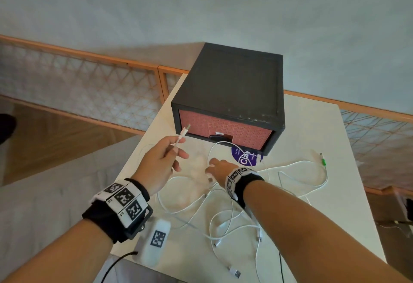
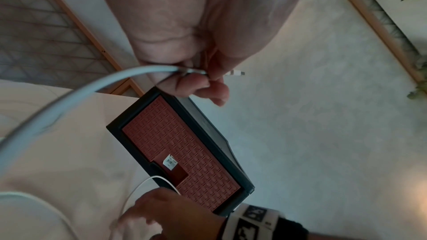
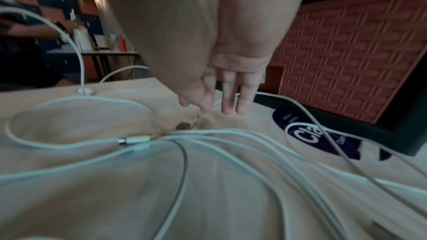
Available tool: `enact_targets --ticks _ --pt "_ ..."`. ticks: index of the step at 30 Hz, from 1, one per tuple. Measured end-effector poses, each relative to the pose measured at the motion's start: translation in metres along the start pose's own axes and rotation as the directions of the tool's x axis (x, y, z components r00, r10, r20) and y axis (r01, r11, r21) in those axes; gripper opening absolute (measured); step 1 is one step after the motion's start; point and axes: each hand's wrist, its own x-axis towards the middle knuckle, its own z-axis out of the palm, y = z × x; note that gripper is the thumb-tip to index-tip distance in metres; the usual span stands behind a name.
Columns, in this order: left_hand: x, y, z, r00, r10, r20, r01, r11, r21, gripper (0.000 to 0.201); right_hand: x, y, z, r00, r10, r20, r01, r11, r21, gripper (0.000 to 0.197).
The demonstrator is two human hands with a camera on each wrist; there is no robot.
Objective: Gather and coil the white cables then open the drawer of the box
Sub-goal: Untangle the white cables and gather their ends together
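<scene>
Left hand (image 1: 161,162) raised in front of the box (image 1: 232,95), off its left front corner, thumb and fingers pinched on a white cable end (image 1: 182,136); connector tip sticks up past the fingertips, over the drawer front's left edge as seen from the head view. Cable runs back from the pinch under the palm.

Right hand (image 1: 220,168) low on the table (image 1: 312,130), just in front of the box. Right wrist view: two fingers (image 3: 239,96) straight and pointing down, thumb and forefinger tips down at a cable on the surface. Can't tell if that's an actual pinch, blurred.

White cables (image 1: 234,211) lie loose and tangled on the table in front of the box, one strand trailing toward the box's right side with a green-tipped plug (image 1: 323,161) at its end.

Drawer (image 1: 225,129) (red woven front) closed, flush in the black frame. Purple round sticker (image 1: 245,156) on the table at the box's front edge. White tagged device (image 1: 156,242) well in front of the box, at the table's near edge.
</scene>
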Motion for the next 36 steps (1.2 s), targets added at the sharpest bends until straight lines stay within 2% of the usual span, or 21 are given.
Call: enact_targets --ticks 3,6,11,15,20,23,25,27,28,31,33,34,36 --pt "0.005 0.001 -0.006 0.999 0.001 0.032 -0.002 1.000 0.025 0.036 0.009 -0.006 0.006 1.000 0.005 0.015 -0.004 0.999 -0.046 0.056" --pt "0.009 0.002 -0.007 0.998 -0.015 0.057 0.016 1.000 -0.014 0.035 0.014 -0.008 0.013 0.997 0.026 -0.067 -0.030 0.997 -0.066 0.040" --pt "0.011 -0.002 -0.006 0.997 -0.005 0.079 0.004 1.000 0.004 0.031 0.006 0.001 0.019 0.992 0.008 -0.123 -0.020 0.995 -0.096 0.038" --pt "0.012 -0.006 -0.005 0.999 0.012 0.042 -0.014 0.999 0.030 0.024 0.004 0.008 0.023 0.981 -0.058 -0.183 0.012 0.971 -0.239 0.032" --pt "0.011 -0.009 0.000 0.998 0.059 0.029 -0.061 0.995 0.077 0.023 0.007 0.014 0.021 0.975 -0.163 -0.152 0.099 0.927 -0.362 0.030" --pt "0.011 -0.012 0.001 0.999 0.044 0.014 -0.045 0.997 0.063 0.022 0.008 0.018 0.017 0.975 -0.140 -0.173 0.074 0.937 -0.341 0.032" --pt "0.011 -0.012 0.001 0.999 0.035 0.008 -0.036 0.998 0.060 0.023 0.008 0.022 0.012 0.964 -0.089 -0.252 0.035 0.977 -0.210 0.036" --pt "0.011 -0.011 0.003 0.999 0.035 0.010 -0.036 0.998 0.045 0.024 0.008 0.026 0.002 0.928 0.012 -0.371 0.005 0.999 0.046 0.038" --pt "0.011 -0.011 0.005 0.999 0.034 0.009 -0.035 0.999 0.032 0.025 0.007 0.029 -0.005 0.894 0.081 -0.441 0.003 0.982 0.187 0.034" --pt "0.010 -0.007 0.010 0.999 0.033 0.005 -0.033 0.999 -0.026 0.026 -0.009 0.035 -0.036 0.706 0.310 -0.637 0.052 0.874 0.483 0.013" --pt "0.011 -0.002 0.015 0.999 0.038 0.006 -0.038 0.998 -0.054 0.025 -0.029 0.034 -0.061 0.594 0.444 -0.671 0.144 0.762 0.631 0.010" --pt "0.012 0.001 0.017 0.999 0.042 0.007 -0.042 0.997 -0.066 0.025 -0.041 0.031 -0.074 0.555 0.499 -0.666 0.198 0.698 0.688 0.010" --pt "0.013 0.009 0.023 0.998 0.056 0.007 -0.055 0.994 -0.092 0.025 -0.065 0.023 -0.096 0.535 0.567 -0.626 0.301 0.565 0.769 0.008"
